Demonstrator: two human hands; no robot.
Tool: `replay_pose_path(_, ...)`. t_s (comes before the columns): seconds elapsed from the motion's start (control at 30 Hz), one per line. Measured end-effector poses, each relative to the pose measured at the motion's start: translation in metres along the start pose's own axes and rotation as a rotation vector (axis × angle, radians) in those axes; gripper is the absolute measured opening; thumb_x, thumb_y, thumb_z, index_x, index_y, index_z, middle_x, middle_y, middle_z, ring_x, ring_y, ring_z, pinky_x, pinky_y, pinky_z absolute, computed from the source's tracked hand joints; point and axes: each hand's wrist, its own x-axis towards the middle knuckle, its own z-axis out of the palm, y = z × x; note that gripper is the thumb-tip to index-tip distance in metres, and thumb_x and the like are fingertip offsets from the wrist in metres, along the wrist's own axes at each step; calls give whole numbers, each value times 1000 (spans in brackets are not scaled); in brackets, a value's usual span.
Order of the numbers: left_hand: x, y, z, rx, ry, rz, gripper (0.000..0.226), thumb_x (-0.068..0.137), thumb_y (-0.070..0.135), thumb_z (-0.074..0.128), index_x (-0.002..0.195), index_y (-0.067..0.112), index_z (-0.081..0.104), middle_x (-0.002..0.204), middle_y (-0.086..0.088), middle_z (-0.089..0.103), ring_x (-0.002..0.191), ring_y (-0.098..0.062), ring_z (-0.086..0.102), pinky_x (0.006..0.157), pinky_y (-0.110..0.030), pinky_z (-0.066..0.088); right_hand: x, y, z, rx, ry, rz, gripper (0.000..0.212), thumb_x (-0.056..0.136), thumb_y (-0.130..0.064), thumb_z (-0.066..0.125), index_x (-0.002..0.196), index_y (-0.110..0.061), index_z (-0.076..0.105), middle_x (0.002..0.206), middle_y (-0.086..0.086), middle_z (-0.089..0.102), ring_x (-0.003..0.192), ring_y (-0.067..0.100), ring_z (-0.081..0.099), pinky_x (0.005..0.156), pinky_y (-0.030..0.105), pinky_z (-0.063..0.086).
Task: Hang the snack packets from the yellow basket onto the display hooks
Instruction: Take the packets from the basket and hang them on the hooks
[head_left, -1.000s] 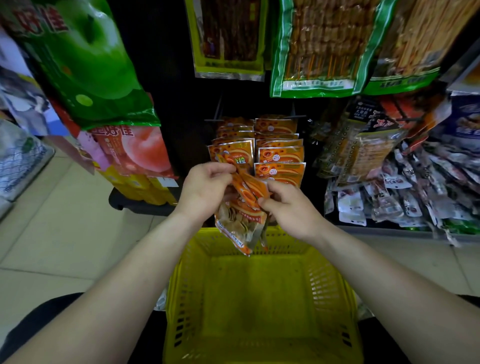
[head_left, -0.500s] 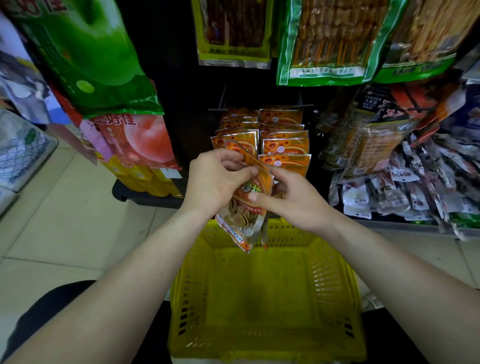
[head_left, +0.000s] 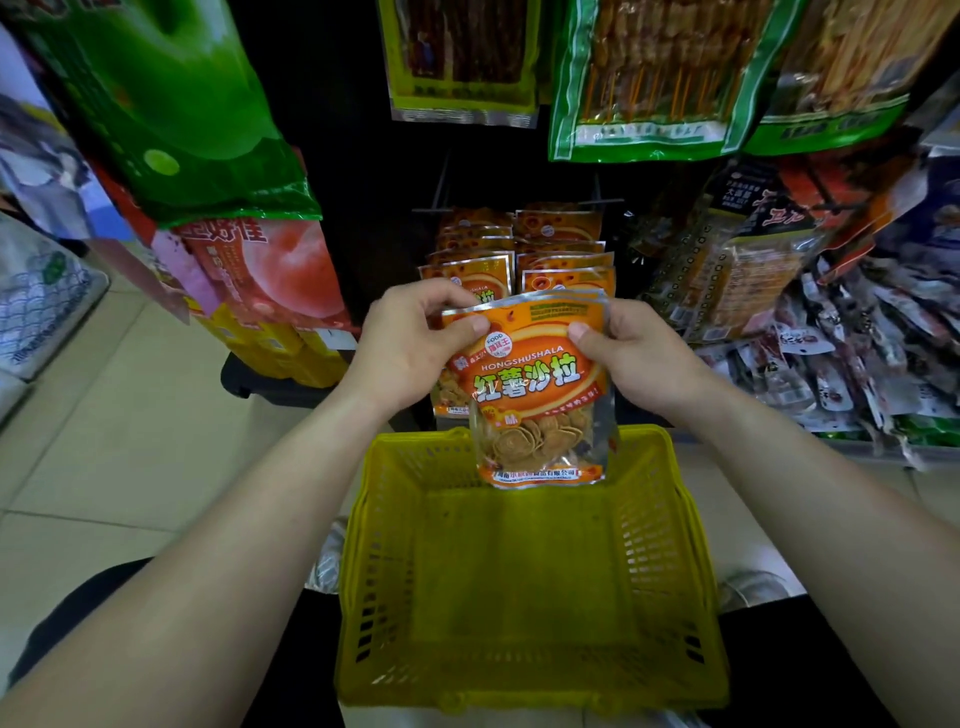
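I hold a small stack of orange snack packets (head_left: 540, 395) upright, facing me, just above the far rim of the yellow basket (head_left: 670, 561). My left hand (head_left: 410, 348) pinches the stack's top left corner. My right hand (head_left: 636, 353) pinches its top right corner. Behind the stack, two rows of the same orange packets (head_left: 558, 244) hang on the display hooks (head_left: 597, 200) of the black rack. No packets show inside the basket.
Large green bags (head_left: 639, 78) hang above the hooks. A green apple bag and a pink bag (head_left: 208, 156) hang to the left. Dark and white packets (head_left: 841, 332) crowd the right side. Tiled floor (head_left: 104, 441) lies to the left.
The packets were twisted and edge-on between my hands; now they are squared up and face me, with one hand pinching each top corner. The view has tilted slightly down.
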Motion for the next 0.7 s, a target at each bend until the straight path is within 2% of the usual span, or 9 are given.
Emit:
replay_pose_path(0.13,-1,3,3,-47,29,-1,11,86,26,76,90,31,67,99,5,73,89,-7,70,65,-17,54,0,-1,-2,-25,30,-20,23,103,-19,50,124,-21,60,114,-3,71,102,11,70,93,35,55)
replay_pose_path(0.23,0,3,2,-67,56,-30,13,85,27,78,89,33,66,97,7,72,85,-5,70,62,-15,53,0,-1,-2,-36,55,-14,29,102,-21,53,131,-20,57,119,-3,70,106,13,68,96,40,54)
replay_pose_path(0.33,0,3,3,-72,60,-45,13,83,29,79,91,27,69,95,6,74,81,-5,71,58,-14,52,1,0,-2,-52,67,-4,31,101,-21,54,132,-19,57,120,-1,69,108,15,68,98,45,53)
replay_pose_path(0.57,1,1,4,-53,32,-65,14,88,26,75,99,26,68,105,1,72,92,-13,71,67,-21,56,1,-1,-1,-70,72,-25,27,101,-21,54,127,-19,60,113,-7,70,100,7,69,90,32,56)
replay_pose_path(0.7,0,2,3,-49,27,-54,11,88,27,74,96,29,67,103,3,72,90,-10,70,72,-26,58,0,0,-1,-73,73,-26,26,101,-23,54,126,-22,60,113,-7,71,100,7,70,88,29,55)
